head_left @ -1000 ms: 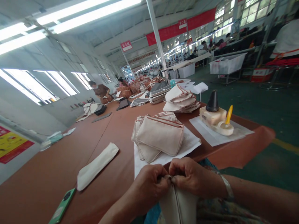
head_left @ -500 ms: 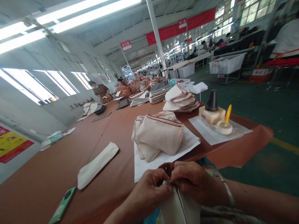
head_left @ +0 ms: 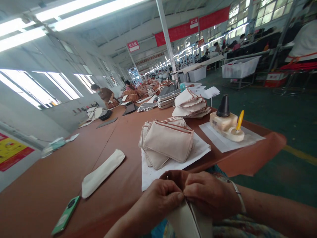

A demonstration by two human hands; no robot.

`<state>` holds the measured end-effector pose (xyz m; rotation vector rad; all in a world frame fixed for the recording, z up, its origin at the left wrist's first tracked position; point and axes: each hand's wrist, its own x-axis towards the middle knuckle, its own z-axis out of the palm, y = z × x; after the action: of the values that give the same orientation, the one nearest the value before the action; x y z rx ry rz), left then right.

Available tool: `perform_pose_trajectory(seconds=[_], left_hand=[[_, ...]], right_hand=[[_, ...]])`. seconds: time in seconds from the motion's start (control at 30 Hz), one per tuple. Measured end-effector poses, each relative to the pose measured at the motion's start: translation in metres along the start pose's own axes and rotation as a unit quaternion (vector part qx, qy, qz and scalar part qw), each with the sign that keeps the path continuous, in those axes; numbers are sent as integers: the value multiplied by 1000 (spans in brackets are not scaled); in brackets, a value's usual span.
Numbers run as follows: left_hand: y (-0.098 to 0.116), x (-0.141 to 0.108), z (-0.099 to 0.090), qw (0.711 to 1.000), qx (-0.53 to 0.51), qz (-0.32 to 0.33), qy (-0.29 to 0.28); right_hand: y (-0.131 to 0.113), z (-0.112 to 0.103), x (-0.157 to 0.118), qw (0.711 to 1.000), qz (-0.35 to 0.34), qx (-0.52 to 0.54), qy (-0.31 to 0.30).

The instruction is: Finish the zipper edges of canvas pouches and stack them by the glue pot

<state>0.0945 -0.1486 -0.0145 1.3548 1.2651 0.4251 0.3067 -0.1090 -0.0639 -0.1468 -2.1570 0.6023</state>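
While left hand point(head_left: 158, 205) and right hand point(head_left: 210, 196) pinch canvas pouch point(head_left: 188, 223), knuckles raised

Just beyond the left hand point(head_left: 158, 203) and right hand point(head_left: 210, 196), pinched together on a canvas pouch point(head_left: 189, 223), a stack of canvas pouches point(head_left: 168, 142) on white paper point(head_left: 151, 178) blocks the way up the bench point(head_left: 49, 165). A hand could pass leftward between that stack and a long canvas strip point(head_left: 102, 173). To the right, a cream block point(head_left: 221, 121) topped by a black cone point(head_left: 223, 106) stands in the way.
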Motion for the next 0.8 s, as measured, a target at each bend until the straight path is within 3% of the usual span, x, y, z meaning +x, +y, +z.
perform_pose_trajectory(seconds=[0.07,0.17,0.33,0.5,0.6,0.7,0.8], left_hand=[[2,-4,1,998,63,25,7],[12,-9,4,990,129,44,35],[25,-14,11,972,199,80,93],[24,-13,18,966,193,109,137],[25,-11,18,957,210,137,143],[29,-12,17,948,239,153,144],[33,-14,17,948,237,150,152]], right_hand=[[-3,-5,-1,993,91,67,18],[-4,-13,1,953,250,173,-2],[-2,-24,10,884,345,301,-89],[-2,-22,15,843,377,374,-82],[-1,-19,17,839,376,385,-77],[-2,-20,20,855,365,358,-93],[-7,-22,21,895,300,318,-86]])
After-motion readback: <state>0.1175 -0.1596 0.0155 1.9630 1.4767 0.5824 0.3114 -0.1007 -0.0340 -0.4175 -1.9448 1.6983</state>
